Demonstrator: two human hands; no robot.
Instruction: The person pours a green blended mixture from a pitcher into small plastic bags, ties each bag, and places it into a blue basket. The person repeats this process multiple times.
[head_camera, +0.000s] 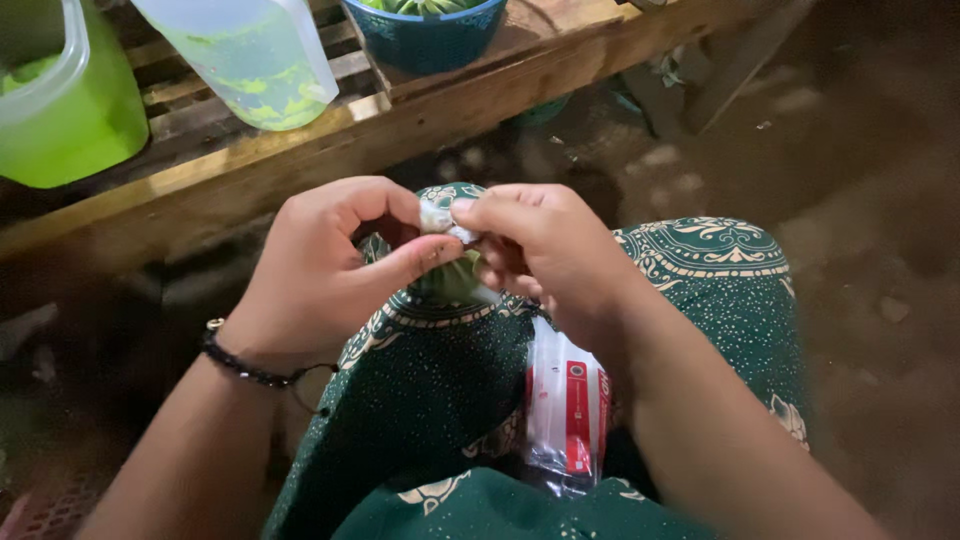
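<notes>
My left hand (320, 270) and my right hand (545, 250) meet above my knees and pinch the twisted top of a small clear plastic bag (445, 222). The bag holds something green (455, 282) that bulges below my fingers. A black bead bracelet sits on my left wrist. On my lap, over the green patterned cloth (720, 290), lies a flat pack of clear bags with a red and white label (570, 405), partly under my right forearm.
A wooden slatted bench (300, 150) runs across in front of me. On it stand a green plastic container (70, 110), a clear jug with green liquid (255, 60) and a blue basket of green leaves (430, 30). Bare earth floor lies to the right.
</notes>
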